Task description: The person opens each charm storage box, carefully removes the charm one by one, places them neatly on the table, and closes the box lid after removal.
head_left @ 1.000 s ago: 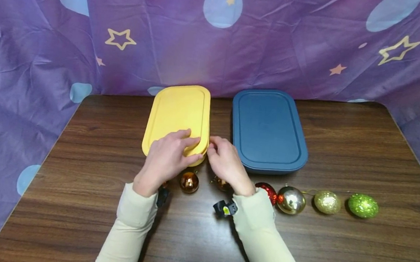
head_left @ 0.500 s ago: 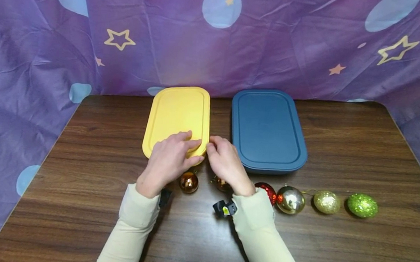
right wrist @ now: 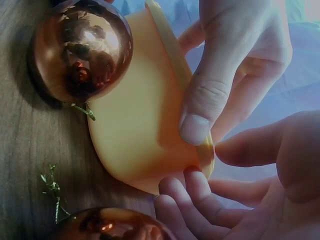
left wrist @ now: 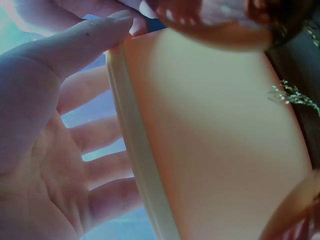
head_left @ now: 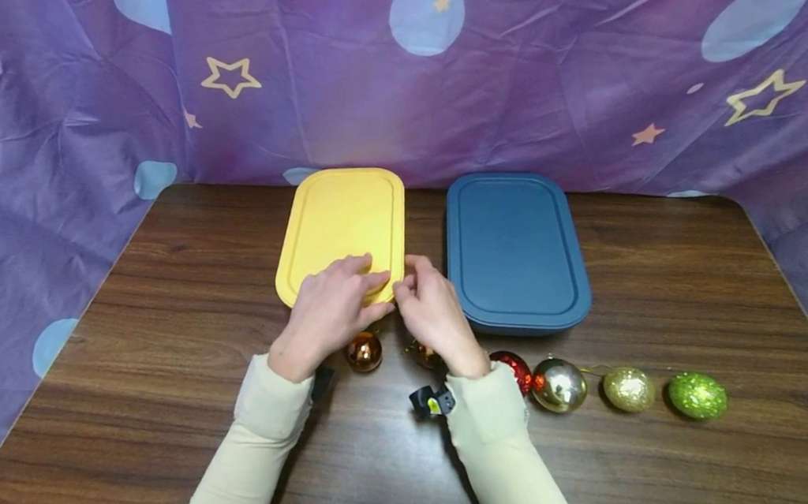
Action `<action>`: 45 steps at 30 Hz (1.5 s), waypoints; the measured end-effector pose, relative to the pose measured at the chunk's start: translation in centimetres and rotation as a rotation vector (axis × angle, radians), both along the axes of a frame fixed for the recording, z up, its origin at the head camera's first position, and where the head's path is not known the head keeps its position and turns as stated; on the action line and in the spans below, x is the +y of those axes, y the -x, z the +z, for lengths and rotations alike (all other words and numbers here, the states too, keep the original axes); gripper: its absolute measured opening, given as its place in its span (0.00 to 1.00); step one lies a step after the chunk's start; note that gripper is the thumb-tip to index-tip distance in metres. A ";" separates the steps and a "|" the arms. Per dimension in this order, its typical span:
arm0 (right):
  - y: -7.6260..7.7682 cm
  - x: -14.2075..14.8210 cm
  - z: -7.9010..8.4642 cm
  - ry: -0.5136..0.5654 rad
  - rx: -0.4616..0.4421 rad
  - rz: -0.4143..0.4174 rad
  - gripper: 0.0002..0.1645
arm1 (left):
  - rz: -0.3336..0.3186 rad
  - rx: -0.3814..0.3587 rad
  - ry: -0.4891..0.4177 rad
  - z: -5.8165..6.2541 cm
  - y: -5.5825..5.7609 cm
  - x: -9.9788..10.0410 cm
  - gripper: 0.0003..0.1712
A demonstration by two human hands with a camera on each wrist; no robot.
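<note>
A yellow lidded box (right wrist: 135,90) stands in the middle of the table, its flat yellow lid (head_left: 350,216) on top. Over the lid's front right part lies my left hand (head_left: 329,301), fingers spread and fairly straight, with the thumb (left wrist: 95,37) against the rim. At the front right corner my right hand (head_left: 435,310) pinches the lid's edge, thumb above and curled fingers (right wrist: 197,182) below. One copper bauble (head_left: 364,351) sits just in front of the box; another copper bauble (head_left: 427,354) is partly hidden under my right wrist.
A blue lidded box (head_left: 521,249) stands right of the yellow one. Along the right front lie a red bauble (head_left: 514,370), a silvery-gold bauble (head_left: 560,385), a glittery gold egg-shaped ornament (head_left: 629,389) and a green one (head_left: 698,396). A purple cloth (head_left: 333,72) hangs behind the table.
My left hand has shifted slightly right along the lid. The gap seen at the lid's front right corner is smaller now. The right fingers have moved a little at that corner.
</note>
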State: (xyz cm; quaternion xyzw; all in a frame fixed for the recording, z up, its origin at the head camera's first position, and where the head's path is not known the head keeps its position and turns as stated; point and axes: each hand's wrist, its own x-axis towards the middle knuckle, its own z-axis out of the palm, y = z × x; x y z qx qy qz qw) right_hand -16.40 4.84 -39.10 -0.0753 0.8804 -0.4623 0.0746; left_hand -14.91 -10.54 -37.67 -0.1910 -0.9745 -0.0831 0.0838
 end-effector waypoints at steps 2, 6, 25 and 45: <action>0.0 0.0 0.0 0.005 -0.002 0.000 0.28 | 0.000 0.001 0.004 0.0 0.0 0.0 0.24; 0.1 0.1 0.0 -0.002 0.016 0.003 0.28 | -0.001 0.007 0.009 0.0 0.0 0.2 0.24; 0.0 0.0 0.4 -0.080 0.070 0.027 0.30 | -0.010 -0.002 0.043 0.4 -0.2 0.1 0.24; -1.9 1.4 3.6 -0.120 0.115 0.070 0.28 | -0.024 -0.027 0.060 0.4 -0.2 -0.1 0.22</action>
